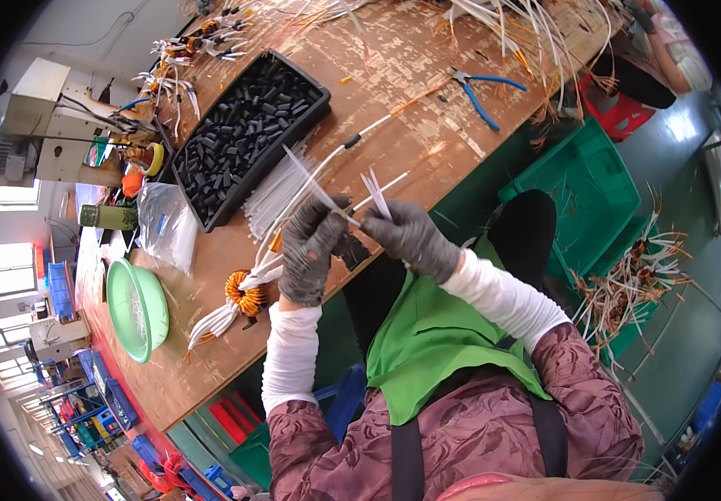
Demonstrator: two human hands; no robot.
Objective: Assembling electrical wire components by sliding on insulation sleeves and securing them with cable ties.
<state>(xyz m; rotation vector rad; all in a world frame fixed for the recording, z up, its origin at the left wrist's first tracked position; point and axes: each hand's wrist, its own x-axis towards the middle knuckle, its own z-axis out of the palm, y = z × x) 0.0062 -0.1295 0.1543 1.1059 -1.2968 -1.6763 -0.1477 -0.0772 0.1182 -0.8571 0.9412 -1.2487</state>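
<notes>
My left hand (315, 249), in a grey glove, is closed over white-sleeved wires of a coil. A thin translucent white tube (315, 185) slants up from between my two hands; its lower end touches my right fingertips. My right hand (417, 242), gloved too, is closed on several white tubes (375, 194) that stick up from its fingers. The ring-shaped coil (245, 294), wound with orange copper wire, lies on the table beside my left wrist. One long lead (350, 144) with a black sleeve runs from it toward the far right. Which fingers grip the slanting tube is partly hidden.
A black tray (323, 102) of short black sleeves stands beyond my hands, next to a row of white tubes (273, 200). Blue-handled pliers (484, 90) lie at the right. A green basin (158, 311) is at the left; green crates (577, 179) stand below the table edge.
</notes>
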